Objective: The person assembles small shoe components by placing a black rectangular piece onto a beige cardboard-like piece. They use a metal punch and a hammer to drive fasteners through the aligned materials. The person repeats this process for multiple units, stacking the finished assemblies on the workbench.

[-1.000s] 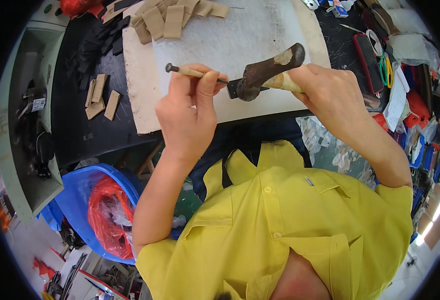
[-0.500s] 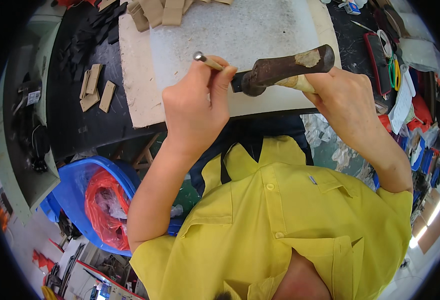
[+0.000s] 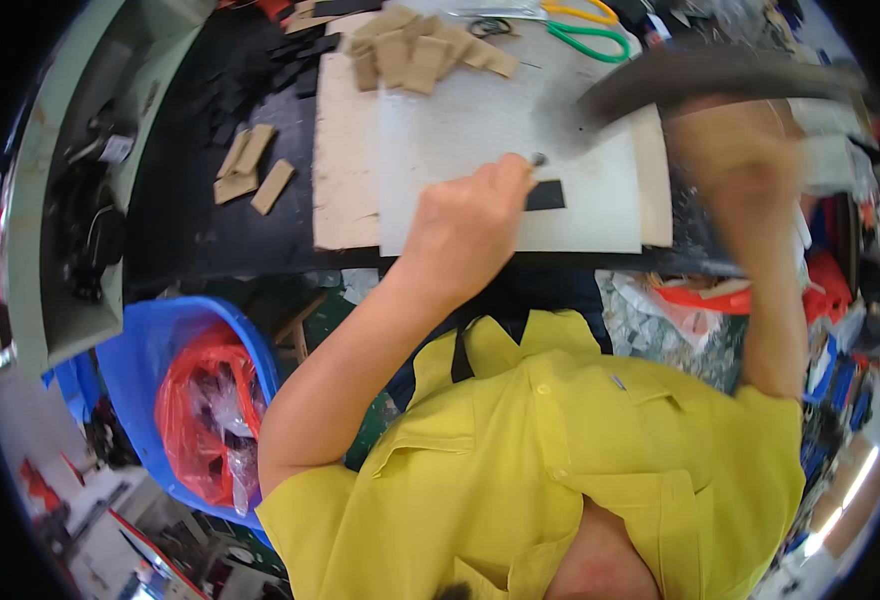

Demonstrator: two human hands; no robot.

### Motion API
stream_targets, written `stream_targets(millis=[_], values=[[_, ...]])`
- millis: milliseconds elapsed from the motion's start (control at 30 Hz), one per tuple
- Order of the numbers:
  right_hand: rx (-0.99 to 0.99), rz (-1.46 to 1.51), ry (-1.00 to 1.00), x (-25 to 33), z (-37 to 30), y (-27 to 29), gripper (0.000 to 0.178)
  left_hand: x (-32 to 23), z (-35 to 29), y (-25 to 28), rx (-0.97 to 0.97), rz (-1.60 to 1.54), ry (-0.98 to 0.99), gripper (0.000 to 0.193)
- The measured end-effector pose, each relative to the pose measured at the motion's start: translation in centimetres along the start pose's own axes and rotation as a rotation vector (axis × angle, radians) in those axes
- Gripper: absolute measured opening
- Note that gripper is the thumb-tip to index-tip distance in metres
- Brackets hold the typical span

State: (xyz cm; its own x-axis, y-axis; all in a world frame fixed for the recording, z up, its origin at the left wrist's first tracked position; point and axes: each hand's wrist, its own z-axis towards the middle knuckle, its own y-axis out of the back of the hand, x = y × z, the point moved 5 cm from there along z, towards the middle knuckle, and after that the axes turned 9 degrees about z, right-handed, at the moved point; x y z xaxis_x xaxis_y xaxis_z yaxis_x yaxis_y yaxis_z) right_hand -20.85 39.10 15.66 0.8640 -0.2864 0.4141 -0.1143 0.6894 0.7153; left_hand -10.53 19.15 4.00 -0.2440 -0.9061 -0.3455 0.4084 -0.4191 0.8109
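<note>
My left hand (image 3: 470, 218) is closed around a slim metal punch (image 3: 538, 160); only its round shiny top shows above the fingers. Right beside those fingers a short black strip (image 3: 548, 196) lies flat on the white board (image 3: 600, 228). The punch's lower end is hidden by my hand, so I cannot tell whether it touches the strip. Raised at the right, my right hand (image 3: 745, 160) grips a dark-headed hammer (image 3: 700, 78). Both hand and hammer are smeared by motion, and the hammer head stands apart from the punch.
A pile of tan strips (image 3: 422, 62) sits at the board's far left corner. More tan pieces (image 3: 252, 152) and black strips (image 3: 250, 90) lie on the black table (image 3: 175, 215). Scissors with a green handle (image 3: 592, 42) rest at the back. A blue bin (image 3: 140, 340) stands below left.
The hammer has swung up and to the right, away from the punch. My left hand has turned the punch from slanting to nearly upright; the black strip now lies on the board.
</note>
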Motion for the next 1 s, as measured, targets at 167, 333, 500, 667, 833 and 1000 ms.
stream_targets(millis=[167,333,500,667,833,1000], values=[[0.05,-0.608,-0.592,-9.0,-5.2,0.2,0.017,-0.5,-0.4,0.1,0.058,0.108,-0.054,0.016],[-0.022,-0.586,-0.738,-11.6,-11.4,-1.2,0.027,-1.0,-0.8,0.3,0.066,0.101,-0.081,0.013],[-0.192,-0.289,-0.343,-6.2,-8.8,-5.9,0.028,0.1,-0.7,0.4,0.086,0.081,0.114,0.006],[0.094,0.185,-0.219,-0.2,-4.6,-12.3,0.026,2.4,-0.2,0.9,0.048,-0.654,0.554,0.011],[0.11,0.048,-0.055,0.9,-5.7,-12.9,0.027,2.3,-0.3,0.8,0.111,-0.343,0.366,0.021],[0.144,0.061,-0.137,1.4,-5.0,-12.4,0.02,1.4,-0.8,0.2,0.09,-0.207,0.29,0.036]])
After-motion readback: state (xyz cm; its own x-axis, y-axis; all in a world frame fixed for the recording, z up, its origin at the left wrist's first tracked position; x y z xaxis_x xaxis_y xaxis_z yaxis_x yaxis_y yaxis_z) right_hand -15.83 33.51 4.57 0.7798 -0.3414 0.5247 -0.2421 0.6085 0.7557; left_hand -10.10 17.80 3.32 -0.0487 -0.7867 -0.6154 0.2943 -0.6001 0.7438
